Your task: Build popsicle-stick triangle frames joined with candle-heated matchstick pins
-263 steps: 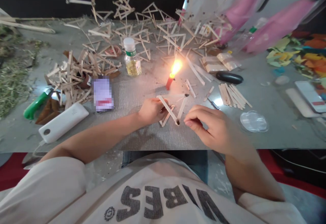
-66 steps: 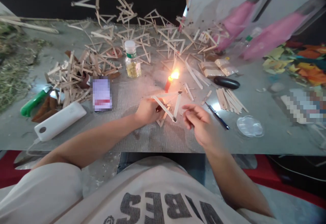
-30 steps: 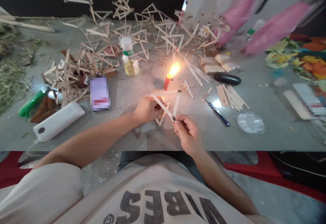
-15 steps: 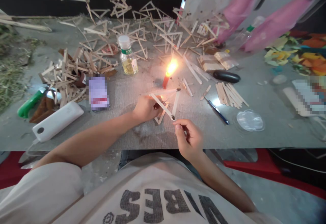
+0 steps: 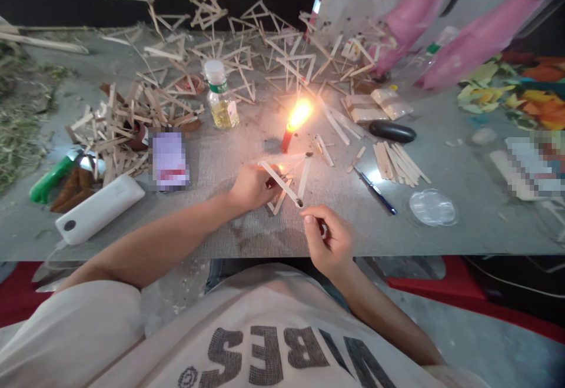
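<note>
A lit red candle (image 5: 286,139) stands on the table with a tall flame. Just in front of it, my left hand (image 5: 252,186) is closed on a triangle of flat wooden sticks (image 5: 303,177), whose corners look dark. Some of the left fingers are hidden behind the sticks. Close by the triangle's nearest corner, my right hand (image 5: 329,238) is pinched, thumb against forefinger. Whether its fingertips touch that corner, or hold something tiny, I cannot make out. More joined sticks (image 5: 279,202) show beneath the triangle, partly covered.
A bottle of yellow liquid (image 5: 223,108) stands behind my left hand. Loose sticks (image 5: 399,164), a pen (image 5: 377,192) and a clear round lid (image 5: 433,207) lie to the right. On the left are a power bank (image 5: 100,208), a purple box (image 5: 170,158) and a stick heap (image 5: 119,135).
My right hand has shifted very slightly away from the triangle's corner. The flame leans a little more to the right. My left hand and the triangle stay nearly still.
</note>
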`<state>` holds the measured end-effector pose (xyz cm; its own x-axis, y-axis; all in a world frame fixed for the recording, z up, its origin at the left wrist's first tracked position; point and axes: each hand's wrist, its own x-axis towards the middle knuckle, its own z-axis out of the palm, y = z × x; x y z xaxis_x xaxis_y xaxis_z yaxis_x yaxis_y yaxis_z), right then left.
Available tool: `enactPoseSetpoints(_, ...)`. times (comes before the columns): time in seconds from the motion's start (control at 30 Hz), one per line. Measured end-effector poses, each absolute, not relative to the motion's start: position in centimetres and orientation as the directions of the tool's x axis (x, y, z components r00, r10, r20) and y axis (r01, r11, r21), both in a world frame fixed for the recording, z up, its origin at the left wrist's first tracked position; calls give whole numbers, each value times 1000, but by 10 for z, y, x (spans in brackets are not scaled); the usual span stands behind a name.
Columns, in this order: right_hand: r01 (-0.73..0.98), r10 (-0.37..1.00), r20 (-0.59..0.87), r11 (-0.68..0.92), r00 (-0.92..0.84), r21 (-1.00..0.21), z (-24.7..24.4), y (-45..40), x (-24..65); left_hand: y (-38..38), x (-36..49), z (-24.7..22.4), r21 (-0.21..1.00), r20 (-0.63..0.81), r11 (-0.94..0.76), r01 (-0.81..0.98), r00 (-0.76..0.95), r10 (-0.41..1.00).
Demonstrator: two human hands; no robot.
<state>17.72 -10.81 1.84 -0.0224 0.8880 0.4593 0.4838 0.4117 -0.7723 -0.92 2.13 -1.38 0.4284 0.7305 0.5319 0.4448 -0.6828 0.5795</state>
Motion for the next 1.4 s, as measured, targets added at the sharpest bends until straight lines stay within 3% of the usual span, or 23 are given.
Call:
enactPoseSetpoints(0.93,495,834,550,502,-57,-710,17,-109,181,22,-11,-17,574,519,-680,457,440,733)
enactPoseSetpoints(1.17,335,813,580,559,-45,-758,9,-116,185,23,-10,-16,561,526,-681,471,432,733)
enactPoseSetpoints(1.4,250,862,507,488,15,-836,-16,-115,189,22,-10,-14,572,505,-663,483,430,748)
